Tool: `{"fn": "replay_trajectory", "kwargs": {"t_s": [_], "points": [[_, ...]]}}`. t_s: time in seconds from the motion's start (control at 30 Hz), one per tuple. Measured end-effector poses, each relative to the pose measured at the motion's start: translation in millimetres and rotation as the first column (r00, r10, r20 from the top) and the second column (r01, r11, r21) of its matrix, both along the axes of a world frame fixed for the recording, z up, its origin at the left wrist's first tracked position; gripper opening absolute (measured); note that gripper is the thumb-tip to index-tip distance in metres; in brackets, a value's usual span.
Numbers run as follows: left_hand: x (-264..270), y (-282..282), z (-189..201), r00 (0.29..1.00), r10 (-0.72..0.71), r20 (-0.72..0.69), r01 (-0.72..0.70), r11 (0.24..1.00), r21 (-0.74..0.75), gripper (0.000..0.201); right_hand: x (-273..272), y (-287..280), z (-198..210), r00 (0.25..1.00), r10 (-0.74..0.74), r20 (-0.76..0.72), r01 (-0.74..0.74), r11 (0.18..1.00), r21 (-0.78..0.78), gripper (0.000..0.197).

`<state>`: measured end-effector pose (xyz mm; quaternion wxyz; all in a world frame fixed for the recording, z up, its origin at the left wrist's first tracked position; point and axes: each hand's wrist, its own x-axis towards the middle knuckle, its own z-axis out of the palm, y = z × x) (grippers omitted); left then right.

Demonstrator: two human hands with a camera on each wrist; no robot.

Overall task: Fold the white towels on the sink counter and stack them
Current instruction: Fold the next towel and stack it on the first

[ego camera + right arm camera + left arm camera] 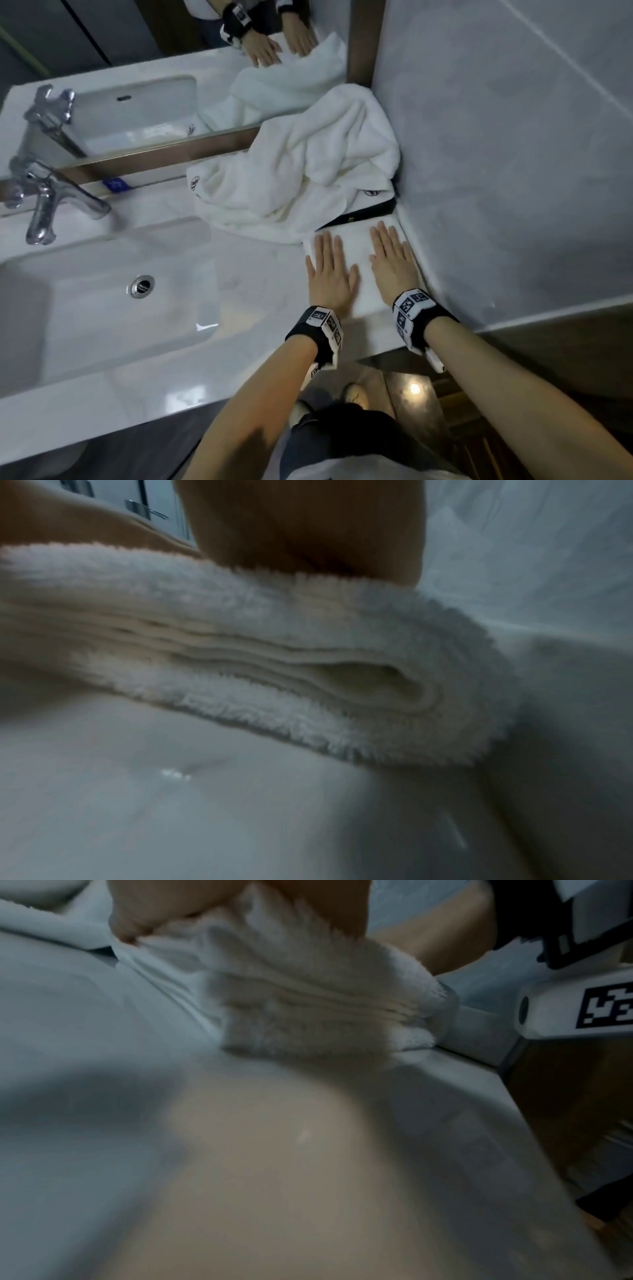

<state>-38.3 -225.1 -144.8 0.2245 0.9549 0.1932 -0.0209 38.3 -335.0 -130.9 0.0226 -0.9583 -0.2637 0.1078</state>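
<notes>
A folded white towel [358, 246] lies on the counter's right end, against the grey wall. My left hand [329, 270] presses flat on its left half and my right hand [390, 257] presses flat on its right half, fingers straight. The wrist views show the folded towel's layered near edge [325, 1010] [274, 664] under the left palm [164, 907] and the right palm [308, 526]. Behind it a heap of unfolded white towels [301, 171] with dark logos fills the corner.
A white sink basin [102, 308] with a metal drain [142, 286] takes up the left. A chrome faucet [48, 202] stands at its back. A mirror [137, 85] runs behind the counter. A dark item [363, 212] lies between heap and folded towel. The counter's front edge [171, 404] is near.
</notes>
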Motion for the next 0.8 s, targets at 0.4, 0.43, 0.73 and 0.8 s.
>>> {"fn": "replay_trajectory", "kwargs": {"t_s": [0.4,0.43,0.73,0.8], "points": [[10.6,17.7,14.2,0.999,0.001,0.043,-0.002,1.0,0.019,0.055,17.6,8.4,24.3,0.996,0.018,-0.091,-0.012,0.998,0.063,0.056],[11.3,27.6,20.7,0.996,0.001,0.084,-0.004,0.999,0.042,0.051,21.3,10.3,32.6,0.994,0.0,-0.109,0.013,0.993,0.115,0.054],[47.2,140.4,84.0,0.956,0.136,0.26,-0.178,0.974,0.144,0.065,77.5,59.6,90.4,0.939,-0.31,0.151,0.182,0.818,0.546,0.049],[57.2,159.6,87.0,0.971,0.192,0.14,-0.202,0.977,0.065,0.08,92.3,71.3,95.4,0.945,-0.299,0.131,0.198,0.844,0.499,0.064]]}}
